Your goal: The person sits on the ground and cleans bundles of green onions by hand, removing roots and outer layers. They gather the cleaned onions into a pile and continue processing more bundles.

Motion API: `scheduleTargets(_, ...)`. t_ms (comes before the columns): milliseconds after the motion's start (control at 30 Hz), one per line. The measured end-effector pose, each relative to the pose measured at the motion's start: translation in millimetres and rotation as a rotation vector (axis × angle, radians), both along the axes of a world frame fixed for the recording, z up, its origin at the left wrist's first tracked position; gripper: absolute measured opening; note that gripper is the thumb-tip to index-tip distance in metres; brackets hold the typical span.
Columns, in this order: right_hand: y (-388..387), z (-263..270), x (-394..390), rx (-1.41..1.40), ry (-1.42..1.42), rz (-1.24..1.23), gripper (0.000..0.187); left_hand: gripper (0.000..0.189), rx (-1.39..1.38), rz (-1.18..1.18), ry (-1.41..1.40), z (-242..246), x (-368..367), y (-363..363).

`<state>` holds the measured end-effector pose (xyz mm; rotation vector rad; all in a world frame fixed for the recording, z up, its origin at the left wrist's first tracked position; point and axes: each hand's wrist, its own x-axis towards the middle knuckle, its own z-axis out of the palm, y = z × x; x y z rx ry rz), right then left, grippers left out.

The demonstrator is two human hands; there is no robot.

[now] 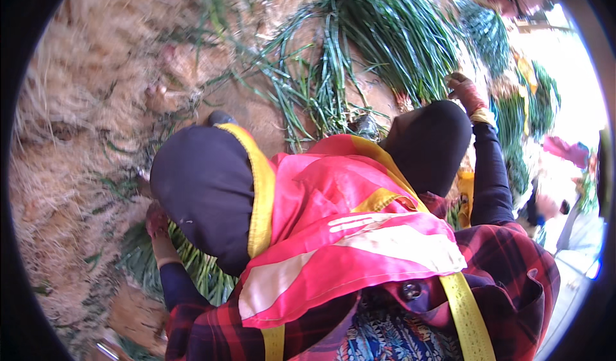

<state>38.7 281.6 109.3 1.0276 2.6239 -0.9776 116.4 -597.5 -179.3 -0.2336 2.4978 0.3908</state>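
A large heap of long green leafy stalks (399,38), like green onions or chives, lies on the ground in front of me. My right hand (467,94), in a reddish covering, is beyond my right knee, beside the heap's right-hand edge. Its fingers are curled, and whether they grip any stalks is unclear. My left hand (158,221) is down beside my left knee, close to a second pile of green stalks (144,260). The knee partly covers this pile, and the left fingers are too blurred to make out.
Pale, straw-like plant trimmings (72,120) cover the ground to the left. Several bound green bunches (510,115) with yellow wrapping stand at right. Another person's hand (503,1) shows at the upper right. My pink and yellow apron (337,192) spreads between my knees.
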Motion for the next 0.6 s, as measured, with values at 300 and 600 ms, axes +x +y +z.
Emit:
scheduleTargets(300,-28.3,-98.3,179.3,-0.046,-0.300,0.294,0.022,0.037,0.139,-0.070,-0.083,220.9,-140.2,115.2)
scheduleTargets(600,-68.7,-164.9,201.4,-0.129,-0.287,-0.157,0.032,0.039,0.598,-0.473,0.086,402.7,-266.1,392.4)
